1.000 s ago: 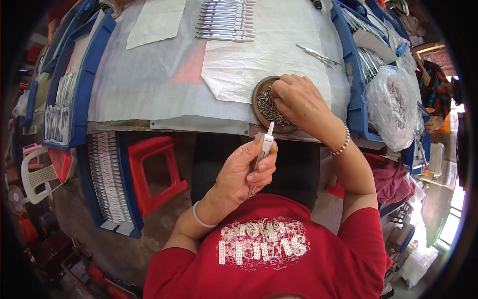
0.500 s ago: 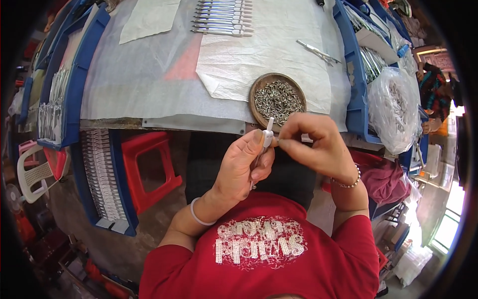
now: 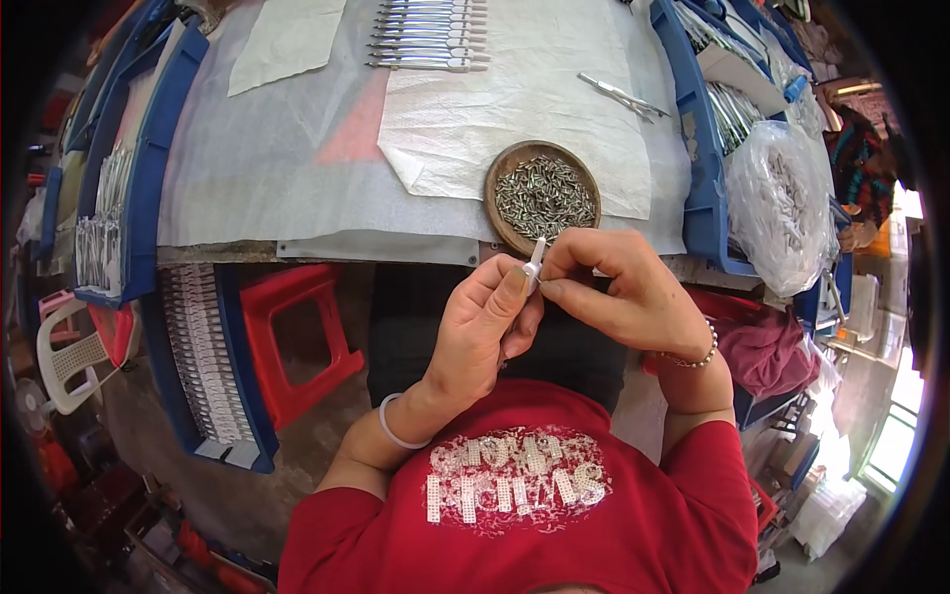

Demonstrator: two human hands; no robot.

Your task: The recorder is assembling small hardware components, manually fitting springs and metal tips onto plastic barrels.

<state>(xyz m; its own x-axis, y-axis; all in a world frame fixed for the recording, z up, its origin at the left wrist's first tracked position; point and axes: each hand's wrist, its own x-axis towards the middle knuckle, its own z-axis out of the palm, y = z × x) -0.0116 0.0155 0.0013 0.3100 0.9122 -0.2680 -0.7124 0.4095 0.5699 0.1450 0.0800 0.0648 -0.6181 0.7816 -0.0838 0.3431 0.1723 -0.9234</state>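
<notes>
My left hand [image 3: 487, 322] is closed around a drawing compass, whose white head [image 3: 534, 265] and short handle stick up past the thumb; its legs are mostly hidden in the palm. Thumb and forefinger of my right hand [image 3: 618, 287] are pinched together against the side of that head. Whatever tiny piece they hold is hidden. Just beyond my hands, a round wooden bowl [image 3: 492, 208] holds many small metal screws [image 3: 547, 197]. Farther off on the table lies a row of several finished-looking compasses [image 3: 430, 35], side by side.
A single compass [image 3: 621, 94] lies on the white cloth [image 3: 435, 119] at the right. Blue crates [image 3: 693, 178] with compasses flank the table, and a clear plastic bag [image 3: 782, 198] of small parts bulges over the right one. A red stool [image 3: 297, 337] and another blue tray [image 3: 233, 366] stand below left.
My right fingers have come closer and now press at the compass head. The compass leans slightly more to the right. The whole view has shifted a little.
</notes>
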